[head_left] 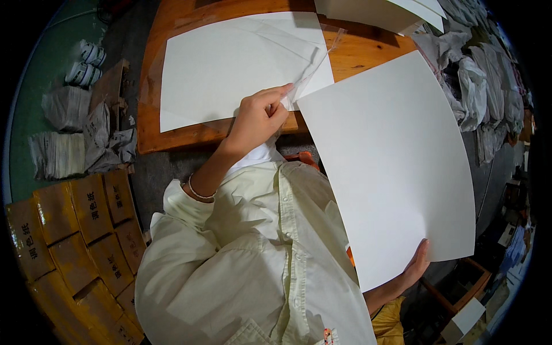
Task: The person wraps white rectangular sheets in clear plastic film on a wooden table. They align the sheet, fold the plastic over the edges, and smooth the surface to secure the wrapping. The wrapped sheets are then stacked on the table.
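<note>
Left hand [260,118] pinches the near edge of a clear plastic sleeve [310,66] between thumb and fingertips, at the near right corner of the wooden table [172,34]. That sleeve lies over a white sheet [230,69] spread flat on the table, and its open mouth lifts toward the right, just beside the top corner of the large white card [391,167]. Right hand [415,265] grips this card at its near lower edge, fingers curled around from behind, so the card stands tilted across the lap, its far corner close to the left fingertips.

To do this well, I judge the pinch should hold only one layer of the film so the mouth stays open, while the card's corner is led in squarely rather than at a slant. Thin film looks likely to crumple or cling, so a slow, level feed seems wise.

Brown cartons [75,218] are stacked on the floor to the left.
</note>
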Tool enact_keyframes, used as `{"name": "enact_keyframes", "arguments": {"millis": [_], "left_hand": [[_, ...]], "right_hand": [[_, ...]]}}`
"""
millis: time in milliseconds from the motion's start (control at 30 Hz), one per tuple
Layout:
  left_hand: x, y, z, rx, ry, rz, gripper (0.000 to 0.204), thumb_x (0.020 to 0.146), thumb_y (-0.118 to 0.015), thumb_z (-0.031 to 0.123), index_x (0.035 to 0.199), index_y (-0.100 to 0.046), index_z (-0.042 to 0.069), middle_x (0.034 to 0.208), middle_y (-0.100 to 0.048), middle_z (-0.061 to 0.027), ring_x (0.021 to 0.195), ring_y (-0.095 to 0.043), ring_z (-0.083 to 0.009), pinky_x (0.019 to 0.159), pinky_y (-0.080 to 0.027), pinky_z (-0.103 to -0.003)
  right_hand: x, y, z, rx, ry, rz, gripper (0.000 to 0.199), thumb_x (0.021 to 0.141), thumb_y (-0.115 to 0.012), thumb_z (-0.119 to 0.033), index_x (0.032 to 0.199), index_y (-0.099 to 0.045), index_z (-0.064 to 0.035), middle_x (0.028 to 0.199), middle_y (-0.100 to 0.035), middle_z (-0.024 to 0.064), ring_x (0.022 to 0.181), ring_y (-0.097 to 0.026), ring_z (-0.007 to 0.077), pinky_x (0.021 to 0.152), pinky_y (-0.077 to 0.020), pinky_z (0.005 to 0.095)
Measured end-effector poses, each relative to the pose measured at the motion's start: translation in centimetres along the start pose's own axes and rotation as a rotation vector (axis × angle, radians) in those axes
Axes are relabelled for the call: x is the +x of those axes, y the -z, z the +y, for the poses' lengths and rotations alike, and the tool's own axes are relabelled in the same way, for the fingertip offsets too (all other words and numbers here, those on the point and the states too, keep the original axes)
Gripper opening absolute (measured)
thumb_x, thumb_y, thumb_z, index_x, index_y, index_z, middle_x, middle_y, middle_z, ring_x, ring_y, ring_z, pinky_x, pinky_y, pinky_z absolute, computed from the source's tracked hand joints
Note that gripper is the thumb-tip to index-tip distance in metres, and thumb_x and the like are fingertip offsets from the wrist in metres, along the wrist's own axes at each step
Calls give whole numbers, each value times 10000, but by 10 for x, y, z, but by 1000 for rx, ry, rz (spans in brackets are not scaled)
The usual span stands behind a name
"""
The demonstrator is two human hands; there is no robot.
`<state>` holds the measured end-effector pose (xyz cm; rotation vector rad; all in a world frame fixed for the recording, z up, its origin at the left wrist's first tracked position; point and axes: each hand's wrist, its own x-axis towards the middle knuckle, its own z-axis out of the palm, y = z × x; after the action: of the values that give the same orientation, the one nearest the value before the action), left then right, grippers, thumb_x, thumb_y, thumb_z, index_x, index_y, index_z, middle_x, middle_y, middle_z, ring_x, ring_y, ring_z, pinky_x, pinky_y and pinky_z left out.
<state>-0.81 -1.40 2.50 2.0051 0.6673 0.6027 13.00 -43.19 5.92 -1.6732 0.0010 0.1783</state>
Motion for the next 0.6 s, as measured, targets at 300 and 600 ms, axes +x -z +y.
{"name": "enact_keyframes", "arguments": {"millis": [300, 600], "left_hand": [[3, 1, 2, 14, 145, -45, 211, 825, -521, -13, 643, -421, -47, 1205, -600, -196, 885, -603, -98, 679, -481, -236], [-1, -5, -3, -2, -67, 50, 152, 830, -535, -15, 698, -469, -52, 1203, -608, -169, 683, -502, -53, 630, -466, -233]], "right_hand": [[-2, -5, -6, -1, 22, 22, 349, 961, -471, -279, 952, -587, 49, 835, -632, 100, 665, -645, 134, 573, -544, 219], [3, 10, -3, -11, 21, -104, 344, 961, -470, -282, 958, -585, 41, 837, -632, 98, 685, -649, 136, 583, -548, 222]]}}
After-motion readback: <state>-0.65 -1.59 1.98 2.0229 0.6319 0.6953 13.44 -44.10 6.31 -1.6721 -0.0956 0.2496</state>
